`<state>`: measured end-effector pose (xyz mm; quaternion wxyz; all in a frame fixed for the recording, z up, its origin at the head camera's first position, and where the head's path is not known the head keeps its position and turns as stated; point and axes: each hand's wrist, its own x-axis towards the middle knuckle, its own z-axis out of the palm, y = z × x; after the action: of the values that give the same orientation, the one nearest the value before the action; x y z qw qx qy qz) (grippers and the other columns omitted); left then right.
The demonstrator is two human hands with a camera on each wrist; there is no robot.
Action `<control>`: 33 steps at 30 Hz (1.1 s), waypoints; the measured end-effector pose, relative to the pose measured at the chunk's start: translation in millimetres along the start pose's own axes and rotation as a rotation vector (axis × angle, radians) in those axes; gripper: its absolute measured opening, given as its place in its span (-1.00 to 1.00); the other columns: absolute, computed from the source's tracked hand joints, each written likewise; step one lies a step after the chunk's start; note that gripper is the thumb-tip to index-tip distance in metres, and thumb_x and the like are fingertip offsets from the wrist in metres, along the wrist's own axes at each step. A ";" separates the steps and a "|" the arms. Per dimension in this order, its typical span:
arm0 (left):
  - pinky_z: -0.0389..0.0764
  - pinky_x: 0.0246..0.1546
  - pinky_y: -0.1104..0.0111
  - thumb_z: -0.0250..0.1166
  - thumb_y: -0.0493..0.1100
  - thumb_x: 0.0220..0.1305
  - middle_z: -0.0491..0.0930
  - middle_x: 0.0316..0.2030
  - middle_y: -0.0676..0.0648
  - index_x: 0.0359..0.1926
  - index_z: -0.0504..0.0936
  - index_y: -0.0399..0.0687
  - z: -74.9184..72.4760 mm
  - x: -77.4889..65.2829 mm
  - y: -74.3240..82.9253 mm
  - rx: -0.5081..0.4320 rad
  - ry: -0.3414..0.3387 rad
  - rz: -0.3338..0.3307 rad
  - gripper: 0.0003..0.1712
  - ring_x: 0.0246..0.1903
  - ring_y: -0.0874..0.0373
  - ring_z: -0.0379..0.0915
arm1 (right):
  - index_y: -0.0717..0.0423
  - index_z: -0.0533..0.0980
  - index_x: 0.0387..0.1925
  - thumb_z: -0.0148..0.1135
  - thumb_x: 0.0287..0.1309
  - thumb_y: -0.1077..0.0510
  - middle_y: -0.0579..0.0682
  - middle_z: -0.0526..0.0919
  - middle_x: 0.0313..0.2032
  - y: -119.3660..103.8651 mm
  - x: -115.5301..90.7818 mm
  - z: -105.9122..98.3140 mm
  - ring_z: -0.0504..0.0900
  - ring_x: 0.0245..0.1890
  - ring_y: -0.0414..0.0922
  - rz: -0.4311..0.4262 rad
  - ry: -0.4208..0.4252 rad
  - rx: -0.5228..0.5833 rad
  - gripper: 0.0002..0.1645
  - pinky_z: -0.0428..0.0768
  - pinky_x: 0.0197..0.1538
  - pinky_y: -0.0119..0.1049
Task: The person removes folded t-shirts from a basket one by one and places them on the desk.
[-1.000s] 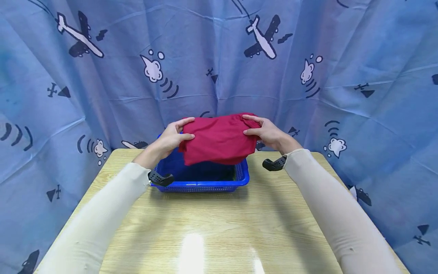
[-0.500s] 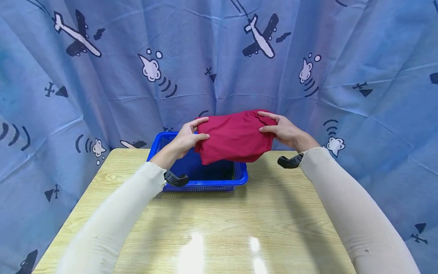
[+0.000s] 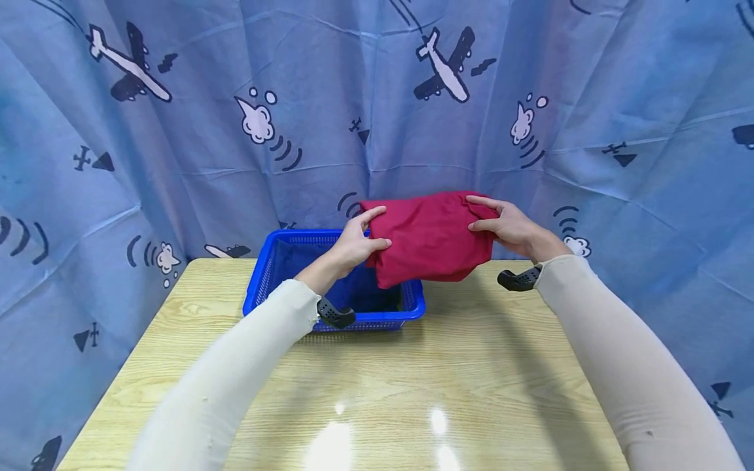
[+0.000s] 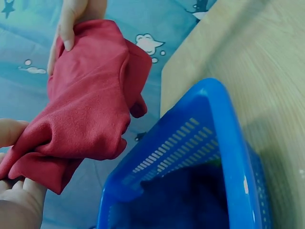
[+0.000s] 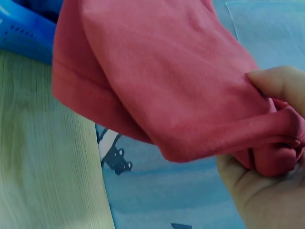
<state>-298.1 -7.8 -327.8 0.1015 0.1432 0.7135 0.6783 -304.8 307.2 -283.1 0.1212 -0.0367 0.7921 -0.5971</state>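
Note:
A folded red garment (image 3: 432, 239) hangs in the air between both hands, over the right end of the blue basket and partly past it. My left hand (image 3: 353, 247) pinches its left end, thumb in front and fingers behind. At the other end my right hand (image 3: 514, 229) grips the bunched fabric. The right wrist view shows a stitched hem along one edge of the red garment (image 5: 167, 86). Below stands the plastic blue basket (image 3: 254, 288), with dark blue cloth (image 4: 167, 202) inside it.
The wooden table (image 3: 377, 379) carries the basket toward its back edge. A blue curtain (image 3: 318, 78) with airplane prints hangs behind and on both sides. Black straps (image 3: 520, 280) with small devices circle both wrists.
Both hands have carried the red garment to the right, from above the basket's middle to its right end. The basket's left part is now more exposed, and the grip looks the same.

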 end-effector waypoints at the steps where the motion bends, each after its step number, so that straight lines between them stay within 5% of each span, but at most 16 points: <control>1: 0.56 0.27 0.03 0.26 -0.48 0.27 0.37 0.41 -0.20 0.53 0.25 0.05 2.9 1.2 -0.6 0.002 -0.006 0.005 -0.14 0.21 -0.10 0.47 | -0.09 0.06 0.60 0.23 0.35 0.29 -0.14 0.46 0.12 0.7 -0.3 -2.1 0.65 -0.16 -0.33 0.005 0.001 -0.006 -0.08 0.69 -0.08 -0.47; 14: 0.46 0.37 0.07 0.26 -0.49 0.28 0.23 0.50 -0.16 0.57 0.16 0.10 45.3 17.1 -3.8 0.048 -0.073 -0.014 -0.07 0.39 -0.12 0.31 | -0.05 0.01 0.61 0.19 0.37 0.30 -0.12 0.38 0.23 17.2 -3.2 -35.2 0.60 -0.10 -0.42 0.037 0.072 -0.075 -0.09 0.65 -0.04 -0.52; 21: 0.54 0.30 0.13 0.32 -0.48 0.21 0.31 0.44 -0.19 0.58 0.14 0.10 71.0 19.0 -8.4 0.236 -0.098 0.015 0.00 0.31 -0.09 0.41 | -0.01 0.01 0.61 0.21 0.37 0.25 0.05 0.31 0.32 29.1 -6.6 -51.7 0.56 -0.18 -0.46 0.064 0.116 -0.192 -0.09 0.64 -0.07 -0.55; 33: 0.57 0.21 0.31 0.30 -0.48 0.20 0.37 0.41 -0.17 0.59 0.12 0.10 105.7 29.8 -21.0 0.399 -0.093 0.007 0.01 0.26 0.04 0.44 | 0.04 -0.03 0.61 0.19 0.38 0.22 0.32 0.12 0.45 48.3 -12.8 -67.7 0.49 -0.21 -0.46 0.109 0.135 -0.334 -0.08 0.62 -0.12 -0.54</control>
<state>-291.6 100.8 -353.5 0.1017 0.1941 0.8278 0.5164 -304.3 386.9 -309.9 0.0922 0.0271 0.8873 -0.4510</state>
